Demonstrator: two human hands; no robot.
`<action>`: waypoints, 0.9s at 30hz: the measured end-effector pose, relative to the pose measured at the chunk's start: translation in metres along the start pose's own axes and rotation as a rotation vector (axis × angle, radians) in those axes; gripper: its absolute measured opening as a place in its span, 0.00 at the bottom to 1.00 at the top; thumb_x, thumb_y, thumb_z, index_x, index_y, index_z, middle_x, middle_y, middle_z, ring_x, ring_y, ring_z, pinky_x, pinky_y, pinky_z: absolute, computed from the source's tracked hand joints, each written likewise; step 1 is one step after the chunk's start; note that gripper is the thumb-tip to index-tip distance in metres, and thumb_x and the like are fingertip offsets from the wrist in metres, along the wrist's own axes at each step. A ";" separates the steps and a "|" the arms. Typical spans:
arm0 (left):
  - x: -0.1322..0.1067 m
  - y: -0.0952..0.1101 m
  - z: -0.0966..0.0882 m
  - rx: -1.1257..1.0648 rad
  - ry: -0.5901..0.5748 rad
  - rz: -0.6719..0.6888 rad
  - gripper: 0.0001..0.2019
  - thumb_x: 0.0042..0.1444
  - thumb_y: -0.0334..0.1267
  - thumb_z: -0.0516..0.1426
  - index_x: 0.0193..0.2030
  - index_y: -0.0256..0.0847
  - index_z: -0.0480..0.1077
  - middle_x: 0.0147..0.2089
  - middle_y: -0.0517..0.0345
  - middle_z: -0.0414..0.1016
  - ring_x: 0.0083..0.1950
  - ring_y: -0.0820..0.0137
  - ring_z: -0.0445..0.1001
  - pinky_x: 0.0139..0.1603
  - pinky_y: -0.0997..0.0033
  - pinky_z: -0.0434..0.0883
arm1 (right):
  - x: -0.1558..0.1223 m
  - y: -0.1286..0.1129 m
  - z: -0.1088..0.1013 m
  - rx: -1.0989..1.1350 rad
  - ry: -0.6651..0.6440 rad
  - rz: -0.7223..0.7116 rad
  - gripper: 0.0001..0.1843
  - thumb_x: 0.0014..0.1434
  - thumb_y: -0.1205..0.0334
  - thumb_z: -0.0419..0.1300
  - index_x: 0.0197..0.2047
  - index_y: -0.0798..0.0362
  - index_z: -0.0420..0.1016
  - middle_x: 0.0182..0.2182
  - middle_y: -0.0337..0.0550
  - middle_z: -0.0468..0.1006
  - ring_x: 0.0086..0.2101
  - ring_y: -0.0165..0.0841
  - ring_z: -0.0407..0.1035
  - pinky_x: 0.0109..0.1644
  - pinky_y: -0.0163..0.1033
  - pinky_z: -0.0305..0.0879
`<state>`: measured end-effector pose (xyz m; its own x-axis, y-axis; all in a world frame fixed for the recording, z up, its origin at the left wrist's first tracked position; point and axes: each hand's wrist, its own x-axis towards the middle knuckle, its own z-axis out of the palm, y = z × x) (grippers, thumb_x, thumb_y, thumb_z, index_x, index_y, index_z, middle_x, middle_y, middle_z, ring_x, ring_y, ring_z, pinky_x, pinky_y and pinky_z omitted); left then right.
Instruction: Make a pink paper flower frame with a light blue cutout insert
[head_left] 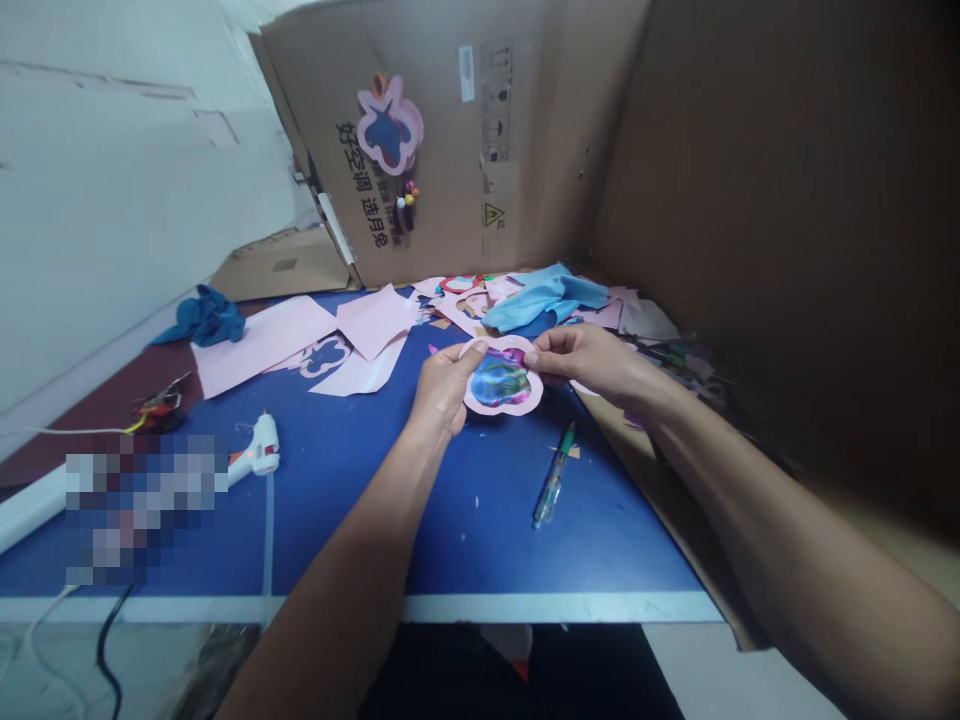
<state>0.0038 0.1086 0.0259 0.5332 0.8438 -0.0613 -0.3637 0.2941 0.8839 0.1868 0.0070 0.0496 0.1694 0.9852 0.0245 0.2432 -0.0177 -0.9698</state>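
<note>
Between my hands, above the blue table (337, 530), is a pink flower-shaped paper cutout (472, 402) with a shiny blue, green and purple middle. My left hand (444, 388) grips its left edge, thumb on top. At the upper right edge, my right hand (581, 358) pinches the same cutout between thumb and fingers. A clear pen with a green end (555, 476) lies on the table, below and to the right of the cutout. Pink paper sheets (375, 320) and a light blue cloth (551, 298) lie behind my hands.
At left stands a white glue gun (264, 446) with a glue stick hanging down. Nearby are a tool with red and yellow handles (157, 408) and a dark blue cloth (202, 316). Cardboard walls (540, 130) enclose the back and right; a pink flower ornament (415, 130) hangs there.
</note>
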 end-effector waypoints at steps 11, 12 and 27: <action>0.006 -0.009 -0.004 -0.012 0.020 0.067 0.17 0.47 0.45 0.77 0.37 0.34 0.83 0.35 0.50 0.85 0.33 0.66 0.81 0.42 0.63 0.78 | 0.000 -0.001 0.007 -0.035 0.030 -0.001 0.24 0.51 0.39 0.78 0.27 0.50 0.78 0.23 0.38 0.75 0.25 0.31 0.63 0.29 0.38 0.56; 0.006 -0.009 -0.004 -0.017 0.019 0.073 0.18 0.47 0.45 0.77 0.37 0.34 0.83 0.35 0.50 0.85 0.33 0.66 0.81 0.42 0.64 0.78 | 0.000 -0.001 0.007 -0.027 0.038 -0.003 0.25 0.50 0.39 0.79 0.27 0.50 0.78 0.22 0.38 0.75 0.25 0.31 0.63 0.29 0.38 0.56; 0.005 -0.018 -0.002 0.023 -0.034 0.121 0.18 0.45 0.48 0.77 0.34 0.36 0.82 0.34 0.52 0.84 0.33 0.68 0.79 0.41 0.66 0.75 | 0.002 0.003 0.013 0.007 0.137 -0.037 0.24 0.52 0.40 0.77 0.35 0.52 0.82 0.28 0.41 0.81 0.26 0.32 0.68 0.30 0.38 0.59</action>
<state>0.0116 0.1081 0.0089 0.5122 0.8566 0.0620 -0.4098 0.1803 0.8942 0.1752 0.0109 0.0431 0.2895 0.9527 0.0923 0.2446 0.0196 -0.9694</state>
